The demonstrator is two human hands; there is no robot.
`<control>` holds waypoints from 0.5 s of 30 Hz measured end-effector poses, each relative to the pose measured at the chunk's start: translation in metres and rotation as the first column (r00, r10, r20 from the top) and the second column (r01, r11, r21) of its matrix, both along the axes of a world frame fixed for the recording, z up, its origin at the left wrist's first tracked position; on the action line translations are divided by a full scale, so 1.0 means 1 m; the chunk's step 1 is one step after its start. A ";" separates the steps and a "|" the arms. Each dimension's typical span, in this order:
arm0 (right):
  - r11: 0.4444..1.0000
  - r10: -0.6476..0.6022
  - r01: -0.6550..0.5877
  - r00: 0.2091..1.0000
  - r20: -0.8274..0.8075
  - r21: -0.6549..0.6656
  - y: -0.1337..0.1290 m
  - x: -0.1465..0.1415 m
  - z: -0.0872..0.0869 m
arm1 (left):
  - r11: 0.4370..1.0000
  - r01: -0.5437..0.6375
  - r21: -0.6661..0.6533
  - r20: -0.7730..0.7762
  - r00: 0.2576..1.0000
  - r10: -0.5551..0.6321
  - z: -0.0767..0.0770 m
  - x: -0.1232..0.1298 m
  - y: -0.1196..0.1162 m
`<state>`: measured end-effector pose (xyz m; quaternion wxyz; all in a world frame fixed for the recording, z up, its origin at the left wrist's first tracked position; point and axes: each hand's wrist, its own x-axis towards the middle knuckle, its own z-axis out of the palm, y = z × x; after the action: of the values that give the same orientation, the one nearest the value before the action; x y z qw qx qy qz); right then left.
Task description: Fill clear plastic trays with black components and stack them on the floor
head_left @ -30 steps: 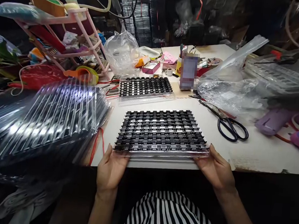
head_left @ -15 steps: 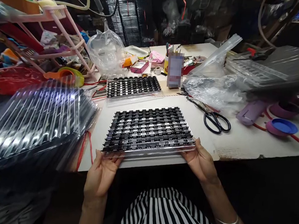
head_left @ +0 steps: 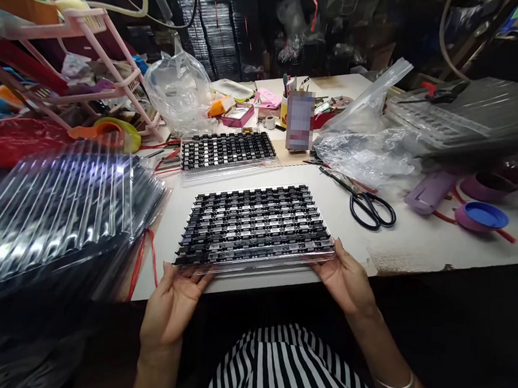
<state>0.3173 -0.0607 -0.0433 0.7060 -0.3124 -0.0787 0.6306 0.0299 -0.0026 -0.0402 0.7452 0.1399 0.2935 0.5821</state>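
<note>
- White table (head_left: pixel 415 246): spans the middle of the frame, its front edge crossing the lower half.
- Stack of clear ribbed plastic (head_left: pixel 62 216): left side, partly over dark material; edges blurred.
- Pink rack (head_left: pixel 131 83): upper left, loaded with mixed items.
- Loaded tray (head_left: pixel 259 226): centre of frame, above the table's front edge; clear plastic, filled with rows of black toothed parts. Cannot tell whether its far side rests on the table.
- Second tray (head_left: pixel 229 150): just above centre, beyond the first and apart from it; similar black parts.
- Crumpled clear plastic (head_left: pixel 368 154): right of centre.
- Left hand (head_left: pixel 173 306): lower left of centre, palm up, fingers and thumb clamped on the loaded tray's near left corner.
- Right hand (head_left: pixel 348 283): lower right of centre, fingers and thumb clamped on the near right corner.
- Black-handled scissors (head_left: pixel 362 195): right of the loaded tray, not touching it.
- White roll (head_left: pixel 269 122): upper centre, on the table.
</note>
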 end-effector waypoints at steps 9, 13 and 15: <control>0.991 0.048 -0.033 0.992 0.120 -0.126 -0.023 0.015 0.008 | 0.991 -0.007 -0.134 -0.084 0.996 -0.004 0.013 -0.008 0.000; 0.981 0.084 -0.015 0.933 0.349 -0.194 -0.041 0.028 0.006 | 0.973 -0.016 -0.231 -0.112 0.994 -0.010 0.014 -0.019 0.003; 0.973 0.095 0.021 0.869 0.485 -0.229 -0.046 0.032 0.007 | 0.973 -0.009 -0.230 -0.109 0.994 -0.017 0.014 -0.021 0.003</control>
<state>0.3494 -0.1068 -0.0366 0.6099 -0.5396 -0.1898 0.5484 0.0087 0.0004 -0.0261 0.7402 0.0852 0.3992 0.5343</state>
